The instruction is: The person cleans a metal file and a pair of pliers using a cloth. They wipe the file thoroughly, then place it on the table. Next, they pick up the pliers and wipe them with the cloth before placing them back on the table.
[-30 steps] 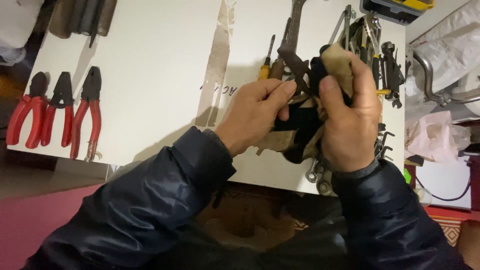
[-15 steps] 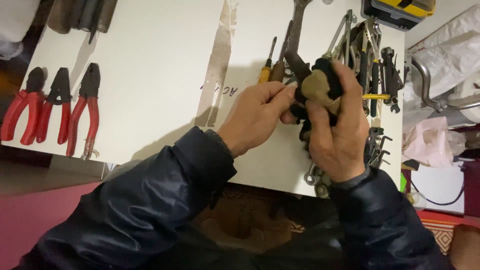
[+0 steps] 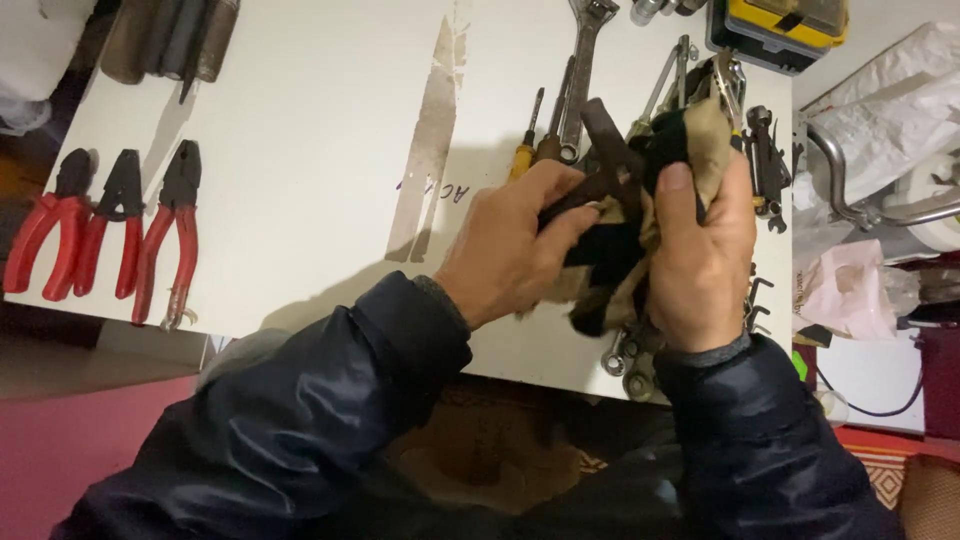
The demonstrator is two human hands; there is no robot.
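Note:
My left hand [image 3: 510, 245] grips the handles of a dark rusty pair of pliers [image 3: 607, 152], whose jaws stick up between my hands. My right hand [image 3: 700, 255] is wrapped around a dirty tan and black rag [image 3: 612, 262], pressing it against the pliers. Both hands hover over the right part of a white board [image 3: 300, 150]. How the rag sits around the tool's lower half is hidden by my fingers.
Three red-handled pliers [image 3: 100, 230] lie in a row at the board's left edge. Spanners [image 3: 585, 70], a yellow-handled screwdriver [image 3: 522, 155] and several more metal tools [image 3: 760, 150] lie behind and under my hands. A yellow and black case [image 3: 785, 25] sits top right. White bags [image 3: 890, 100] lie at the right.
The pliers' jaws now stick out above the rag. My right hand has shifted on the rag, and my left hand has slid along the handles.

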